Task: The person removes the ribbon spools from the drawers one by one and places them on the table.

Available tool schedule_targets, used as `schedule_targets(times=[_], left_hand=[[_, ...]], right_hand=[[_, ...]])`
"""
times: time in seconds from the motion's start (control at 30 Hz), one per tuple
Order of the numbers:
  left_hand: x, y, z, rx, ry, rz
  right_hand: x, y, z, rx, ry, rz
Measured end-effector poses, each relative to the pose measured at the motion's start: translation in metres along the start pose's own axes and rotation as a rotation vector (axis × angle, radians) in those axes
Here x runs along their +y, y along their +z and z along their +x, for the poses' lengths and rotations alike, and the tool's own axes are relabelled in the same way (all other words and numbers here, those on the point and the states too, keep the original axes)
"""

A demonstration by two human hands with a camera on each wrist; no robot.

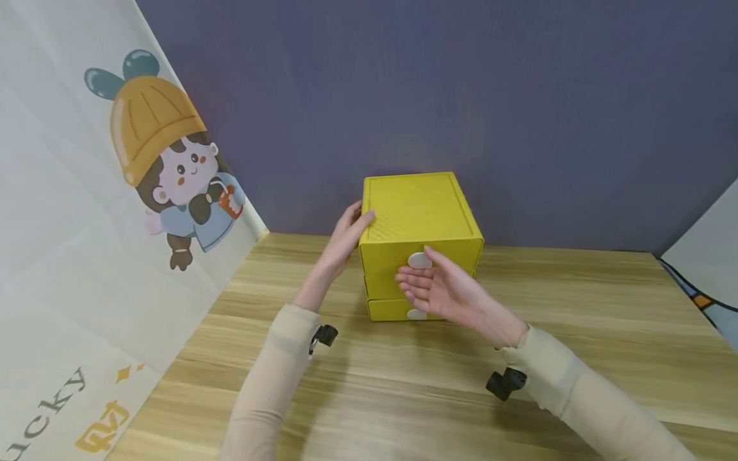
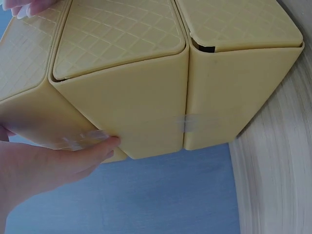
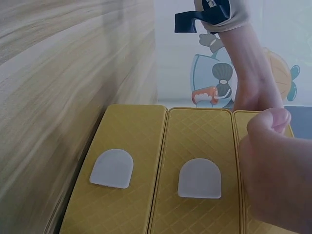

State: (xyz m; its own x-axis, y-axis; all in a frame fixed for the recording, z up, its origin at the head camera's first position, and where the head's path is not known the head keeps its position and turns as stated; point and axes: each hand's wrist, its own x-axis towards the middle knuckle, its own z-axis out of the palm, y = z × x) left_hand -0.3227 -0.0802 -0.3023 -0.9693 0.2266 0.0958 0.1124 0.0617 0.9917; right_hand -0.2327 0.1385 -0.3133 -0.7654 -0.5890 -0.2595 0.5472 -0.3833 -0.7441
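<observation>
A yellow three-drawer box [image 1: 421, 208] stands on the wooden table against the dark back wall. White rounded tabs mark its drawer fronts; a middle tab [image 3: 200, 179] and a bottom tab [image 3: 112, 168] show in the right wrist view. My left hand [image 1: 346, 237] rests on the box's left side, thumb at the top edge, fingers extended. In the left wrist view, clear tape [image 2: 87, 139] lies by its fingertips. My right hand [image 1: 444, 288] is before the upper front with loose fingers, its thumb by the top white tab [image 1: 419, 260]. Whether it touches the tab, I cannot tell.
The wooden table [image 1: 375, 397] stretches around the box. A white panel with a cartoon figure [image 1: 179, 160] stands on the left, and the dark wall [image 1: 432, 83] rises directly behind. Another pale panel [image 1: 709, 256] borders the right side.
</observation>
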Motion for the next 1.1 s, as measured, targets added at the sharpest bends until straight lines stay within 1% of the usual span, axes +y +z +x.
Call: schedule_targets(times=[0.2, 0.33, 0.47, 0.7, 0.9, 1.1], left_hand=[[0.0000, -0.0011, 0.0006, -0.001, -0.004, -0.007], [-0.0009, -0.0029, 0.0010, 0.000, -0.001, -0.023], [-0.0024, -0.0038, 0.0019, 0.001, -0.002, -0.027], [-0.0039, -0.0009, 0.0027, 0.007, -0.003, -0.023], [-0.0045, -0.0003, 0.0019, 0.005, 0.007, -0.011], [-0.0044, -0.0018, -0.0007, 0.005, -0.001, -0.004]], right_hand=[[0.0001, 0.0015, 0.0001, 0.026, -0.010, -0.027], [0.0017, 0.0028, 0.0017, 0.050, -0.037, -0.042], [0.0039, 0.0038, 0.0032, 0.073, -0.061, -0.039], [0.0057, 0.0042, 0.0040, 0.115, -0.072, -0.027], [0.0061, 0.0031, 0.0029, 0.109, -0.082, -0.045], [0.0094, 0.0054, 0.0001, 0.104, -0.065, -0.049]])
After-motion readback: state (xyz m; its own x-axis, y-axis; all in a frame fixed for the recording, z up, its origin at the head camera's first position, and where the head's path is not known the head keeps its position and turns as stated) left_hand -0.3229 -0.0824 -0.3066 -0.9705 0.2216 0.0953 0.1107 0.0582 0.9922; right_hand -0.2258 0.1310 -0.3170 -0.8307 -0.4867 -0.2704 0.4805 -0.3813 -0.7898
